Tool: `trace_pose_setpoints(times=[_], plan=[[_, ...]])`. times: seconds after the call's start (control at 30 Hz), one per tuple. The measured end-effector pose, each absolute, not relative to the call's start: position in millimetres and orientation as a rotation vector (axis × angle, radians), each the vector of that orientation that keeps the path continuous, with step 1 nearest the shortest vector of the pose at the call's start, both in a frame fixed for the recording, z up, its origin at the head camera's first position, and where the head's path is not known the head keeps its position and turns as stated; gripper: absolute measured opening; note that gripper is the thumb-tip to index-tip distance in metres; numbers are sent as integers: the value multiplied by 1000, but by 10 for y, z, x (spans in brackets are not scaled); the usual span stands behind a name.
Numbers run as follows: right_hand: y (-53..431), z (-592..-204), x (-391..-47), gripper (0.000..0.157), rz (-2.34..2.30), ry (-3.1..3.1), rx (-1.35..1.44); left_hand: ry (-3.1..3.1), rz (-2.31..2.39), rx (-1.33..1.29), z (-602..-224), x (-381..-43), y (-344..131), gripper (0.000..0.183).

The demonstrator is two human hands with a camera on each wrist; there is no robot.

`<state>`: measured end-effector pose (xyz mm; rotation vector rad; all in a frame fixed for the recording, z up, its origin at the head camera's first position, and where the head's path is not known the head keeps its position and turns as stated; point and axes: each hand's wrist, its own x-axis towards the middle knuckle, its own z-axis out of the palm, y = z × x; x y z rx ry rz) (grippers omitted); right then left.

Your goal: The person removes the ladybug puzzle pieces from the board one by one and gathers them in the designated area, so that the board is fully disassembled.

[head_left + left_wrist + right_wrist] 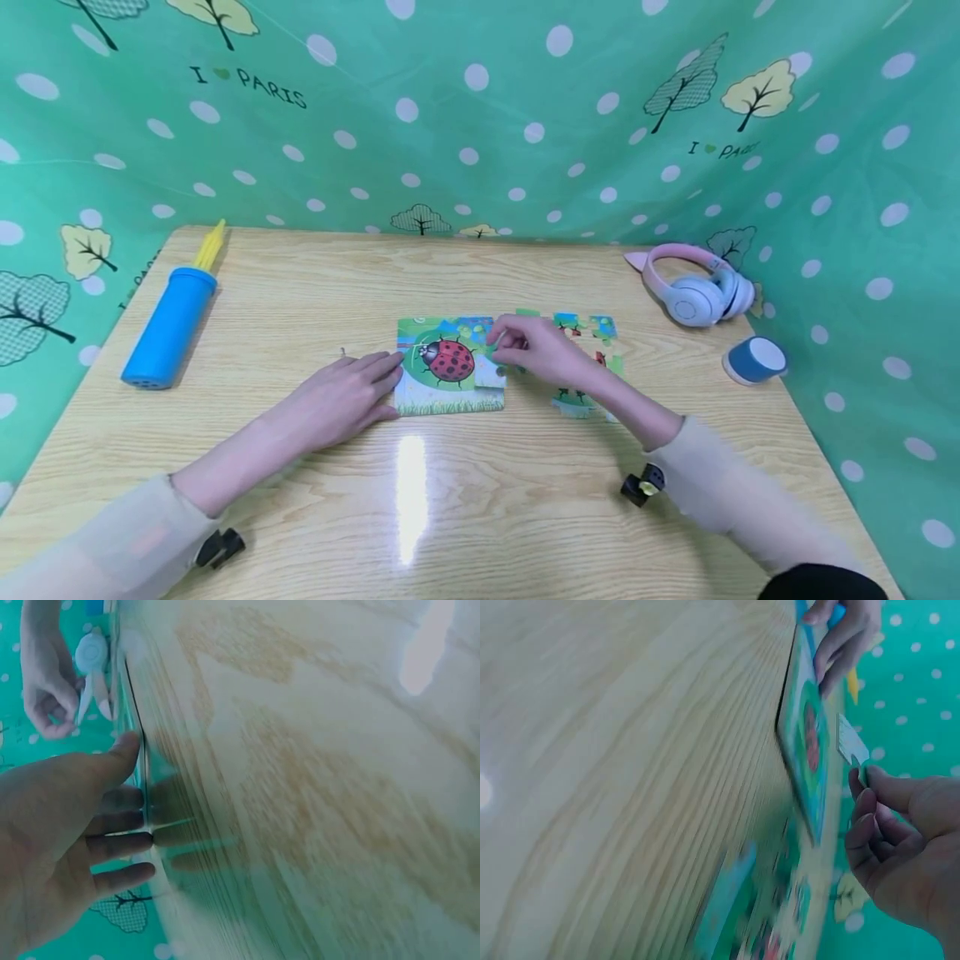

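A ladybug jigsaw puzzle (447, 362) lies flat on the wooden table, with a grass strip along its near edge. My left hand (348, 398) rests at its left edge, fingers extended and fingertips touching the border. Over the puzzle's right side, my right hand (543, 346) pinches a small puzzle piece (851, 741) between thumb and index finger. In the right wrist view the piece shows a pale face and stands tilted above the puzzle. To the right, partly behind my right forearm, are green and blue pieces of another puzzle (609, 327).
On the far left lies a blue hand pump (169, 329) with a yellow nozzle (211, 245). Pink-and-white headphones (693, 300) sit at the back right, near a blue-and-white cylinder (753, 360). A green dotted curtain (480, 125) hangs behind the table (315, 283).
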<state>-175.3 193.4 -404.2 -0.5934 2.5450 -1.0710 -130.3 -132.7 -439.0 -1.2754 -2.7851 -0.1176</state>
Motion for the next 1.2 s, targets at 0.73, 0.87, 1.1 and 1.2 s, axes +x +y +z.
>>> trace_pose_setpoints(times=[0.73, 0.87, 1.1, 1.2], plan=[[2437, -4218, -1514, 13, -923, 2551, -619, -2760, -126, -1271, -4408, -1343, -1317, 63], [2438, -4224, -1492, 13, -874, 2602, -632, -2757, -130, -1268, -4411, -1347, -1316, 63], [2454, -4232, -1469, 15, -835, 2651, -675, -2759, -129, -1265, -4409, -1347, -1314, 64], [2453, -4219, -1462, 15, -831, 2666, -681, -2764, -126, -1265, -4406, -1344, -1317, 64]])
